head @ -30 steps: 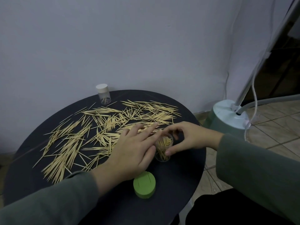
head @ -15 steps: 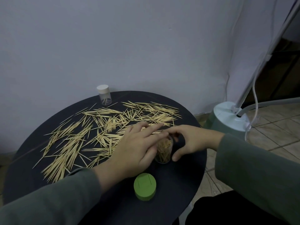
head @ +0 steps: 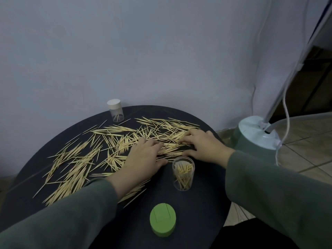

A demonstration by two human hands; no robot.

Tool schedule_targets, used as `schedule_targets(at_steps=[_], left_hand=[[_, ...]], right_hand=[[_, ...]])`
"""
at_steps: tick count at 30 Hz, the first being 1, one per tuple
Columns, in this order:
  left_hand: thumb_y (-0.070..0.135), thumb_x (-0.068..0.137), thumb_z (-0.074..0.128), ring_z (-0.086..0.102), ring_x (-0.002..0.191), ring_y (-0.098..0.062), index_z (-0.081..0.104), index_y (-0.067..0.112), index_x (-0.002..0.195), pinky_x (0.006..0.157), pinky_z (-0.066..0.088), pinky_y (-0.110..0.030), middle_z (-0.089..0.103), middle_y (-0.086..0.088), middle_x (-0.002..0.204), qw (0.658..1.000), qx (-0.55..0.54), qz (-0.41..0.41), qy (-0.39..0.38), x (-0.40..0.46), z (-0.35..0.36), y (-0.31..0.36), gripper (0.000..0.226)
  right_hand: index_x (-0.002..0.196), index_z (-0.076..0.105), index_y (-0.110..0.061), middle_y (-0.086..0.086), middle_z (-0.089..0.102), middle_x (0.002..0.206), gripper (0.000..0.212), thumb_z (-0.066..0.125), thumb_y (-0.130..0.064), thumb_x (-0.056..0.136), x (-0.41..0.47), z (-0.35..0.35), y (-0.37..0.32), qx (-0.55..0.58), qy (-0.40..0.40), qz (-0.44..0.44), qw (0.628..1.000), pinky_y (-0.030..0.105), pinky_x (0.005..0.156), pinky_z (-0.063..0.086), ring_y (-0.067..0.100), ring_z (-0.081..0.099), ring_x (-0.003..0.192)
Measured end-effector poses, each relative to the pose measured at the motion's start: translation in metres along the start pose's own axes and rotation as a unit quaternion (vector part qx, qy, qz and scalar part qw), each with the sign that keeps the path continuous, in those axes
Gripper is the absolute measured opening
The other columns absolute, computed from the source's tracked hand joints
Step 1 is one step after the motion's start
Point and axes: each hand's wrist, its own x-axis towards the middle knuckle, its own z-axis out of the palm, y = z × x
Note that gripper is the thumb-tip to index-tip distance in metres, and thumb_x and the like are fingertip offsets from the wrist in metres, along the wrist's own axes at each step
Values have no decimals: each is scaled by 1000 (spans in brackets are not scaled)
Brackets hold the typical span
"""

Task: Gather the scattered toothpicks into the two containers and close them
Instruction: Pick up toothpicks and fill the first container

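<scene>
Two jars: an open jar (head: 183, 174) stands at about 5 o'clock on the round table (head: 201, 209), partly filled with toothpicks; a capped jar (head: 115, 113) with a white lid sits at 11 o'clock by the wall, only a few picks inside.
Toothpicks: most of the toothpicks (head: 111, 146) lie scattered from 8 o'clock across the middle to 1 o'clock, well short of gathered.
Green lid: the green lid (head: 163, 219) rests at 6 o'clock, apart from the open jar.
Left hand: the left hand (head: 143, 159) lies palm-down on the picks at the centre, fingers loosely spread, gripping nothing I can see.
Right hand: the right hand (head: 203, 145) lies flat on the picks at 2 o'clock, fingertips pointing toward 9 o'clock, just beyond the open jar; whether it pinches any picks I cannot tell.
Step in hand: raking a fresh bunch together between the two hands.
Next move: likely calls for sweeping the picks into line, pinching the bundle, and standing it into the open jar without tipping it.
</scene>
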Motion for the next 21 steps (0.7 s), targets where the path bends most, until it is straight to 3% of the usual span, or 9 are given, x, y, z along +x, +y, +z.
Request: schedule_targets(at_steps=[9,21], left_hand=[[46,99,42,46,104,-13,58,32,129,92,42,-32,59,9,119,999,36,33,-4,6,-8,-16,37],[42,100,41,48,101,-13,61,33,123,86,44,-29,61,9,114,997,54,53,7,17,-9,-25,32]], right_hand=[[139,48,-35,-10,51,137,41,47,-42,98,23,4,-26,-90,-8,-77,993,45,106,24,16,40,128],[122,62,-35,-9,59,120,28,46,-40,100,33,4,-31,-120,24,-87,989,43,100,26,16,48,115]])
